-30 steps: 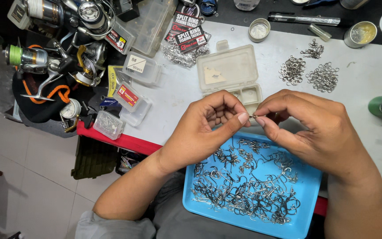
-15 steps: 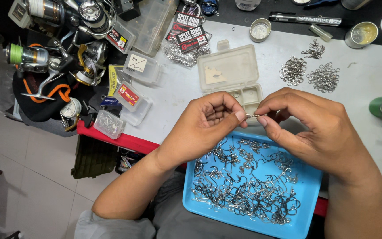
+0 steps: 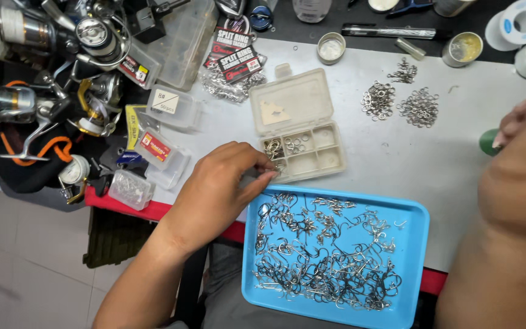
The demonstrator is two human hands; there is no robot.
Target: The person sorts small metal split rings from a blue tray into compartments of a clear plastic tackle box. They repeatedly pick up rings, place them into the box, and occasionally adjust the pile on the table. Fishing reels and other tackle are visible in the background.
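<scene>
My left hand [image 3: 223, 186] reaches from the lower left, its fingertips pinched together at the near left compartment of a small beige compartment box [image 3: 312, 155] with its lid open. That compartment holds small metal rings; whether my fingers hold one is too small to tell. Just below lies a blue tray [image 3: 412, 213] full of tangled metal fishing hooks [image 3: 324, 268]. My right hand [image 3: 522, 161] is raised close to the camera at the right edge, blurred, fingers curled beside a green object [image 3: 487, 141].
Two piles of split rings [image 3: 400, 105] lie on the white tabletop. Small tins [image 3: 331, 47], ring packets [image 3: 234, 58], clear plastic boxes [image 3: 165, 106] and fishing reels [image 3: 92, 42] crowd the back and left. A tape roll [image 3: 522, 24] sits at the top right.
My hands were together over the tray, working a small hook. They have parted: the left dropped to the box's compartment, the right swung out to the right edge.
</scene>
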